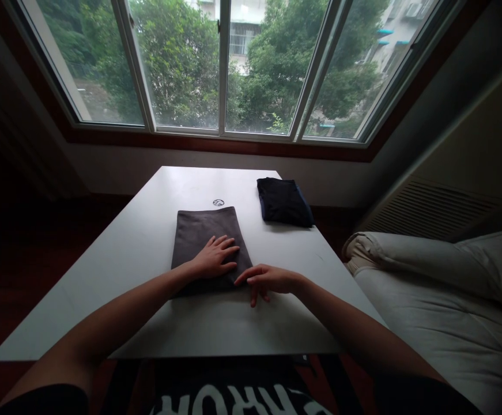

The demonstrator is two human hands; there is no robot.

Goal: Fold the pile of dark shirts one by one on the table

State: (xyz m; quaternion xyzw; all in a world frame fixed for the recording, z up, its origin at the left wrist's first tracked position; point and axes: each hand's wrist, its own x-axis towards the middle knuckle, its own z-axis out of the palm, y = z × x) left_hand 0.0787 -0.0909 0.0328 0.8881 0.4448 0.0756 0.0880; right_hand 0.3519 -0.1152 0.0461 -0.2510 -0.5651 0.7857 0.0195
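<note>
A folded grey-brown cloth [205, 230] lies flat near the middle of the white table [125, 253]. On top of it rests my left hand [216, 256], palm down with the fingers spread. My right hand [270, 279] is at the cloth's near right corner; its index finger touches the edge there, while the other fingers hang apart over the table. Nothing shows between the fingers of either hand. Farther back on the right, a folded black cloth with blue edging [283, 202] lies at the table's edge.
A small dark round mark [218, 203] is on the table beyond the grey-brown cloth. Right of the table stands a pale padded sofa or bed [441, 311]. Behind the table are a low wall and a wide window [222, 75].
</note>
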